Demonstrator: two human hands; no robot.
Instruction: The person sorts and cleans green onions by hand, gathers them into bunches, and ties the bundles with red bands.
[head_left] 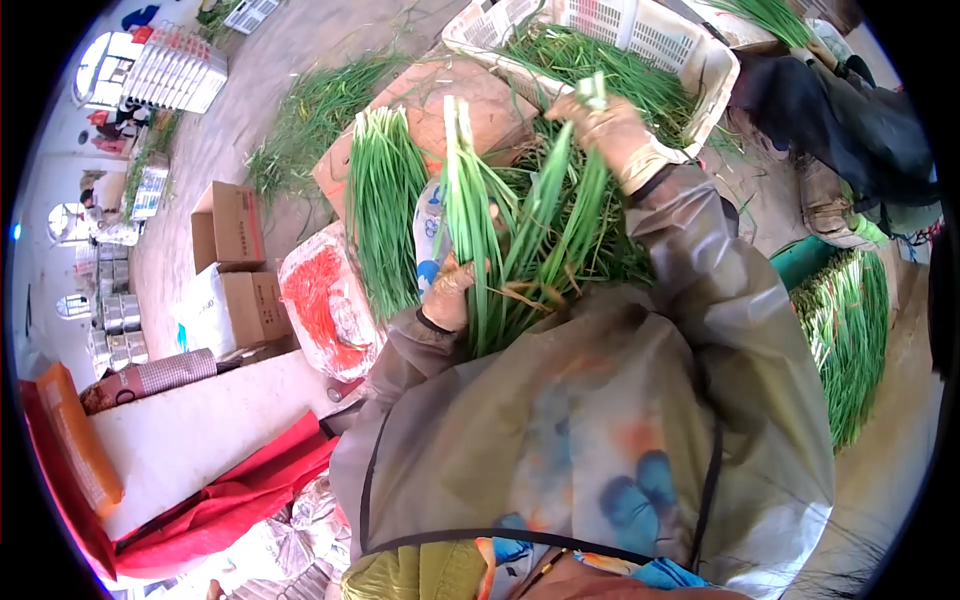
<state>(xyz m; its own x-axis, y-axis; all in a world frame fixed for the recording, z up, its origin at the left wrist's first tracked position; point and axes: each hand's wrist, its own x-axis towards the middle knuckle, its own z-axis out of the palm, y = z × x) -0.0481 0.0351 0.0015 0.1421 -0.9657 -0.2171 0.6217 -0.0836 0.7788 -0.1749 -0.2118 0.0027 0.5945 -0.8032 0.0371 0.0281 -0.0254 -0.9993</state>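
Both my hands wear pale, soiled gloves. My left hand [452, 293] is closed around a bunch of garlic chives [462, 190], white stem ends pointing away from me. Higher and to the right, my right hand [612, 140] grips a smaller bundle of chives [560, 195] near its white ends, and the green leaves hang down toward my lap. A neat bunch of chives [385, 200] lies left of my left hand, on a reddish-brown board [425, 85]. Loose leaves lie in my lap, partly hidden by the bundles.
Beyond my right hand stands a white plastic crate [690, 65] with chives. To the left are a bag of red ties [325, 295] and cardboard boxes [228, 225]. A co-worker [830, 140] sits at right, near a green container [805, 262] and stacked chives [850, 340].
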